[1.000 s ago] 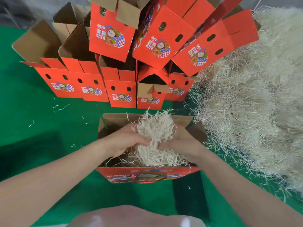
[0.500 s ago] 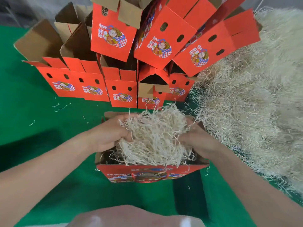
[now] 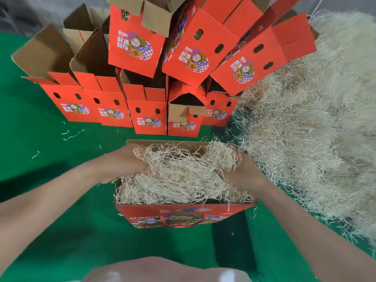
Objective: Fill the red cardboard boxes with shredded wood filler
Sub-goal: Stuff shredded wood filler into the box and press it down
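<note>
One wide green surface (image 3: 40, 159) is carrying everything. On the right a loose heap (image 3: 305, 129) of pale wood shreds is spreading from near to far. At the far middle, red cardboard boxes (image 3: 146, 110) are standing in a row with their flaps up, and more are leaning on top of them. Nearer, an open box (image 3: 183, 216) is sitting between the person's forearms, holding shredded wood filler (image 3: 179, 186) up to its rim, with some strands hanging over it.

The left hand (image 3: 124, 163) is reaching in at the box's left side, its fingers (image 3: 142, 167) curling down into the filler and gripping it. The right hand (image 3: 242, 171) is holding a raised clump at the far right corner, its fingers (image 3: 236, 159) wrapping around it from the right. Stray strands (image 3: 73, 135) are lying on the green to the left.
</note>
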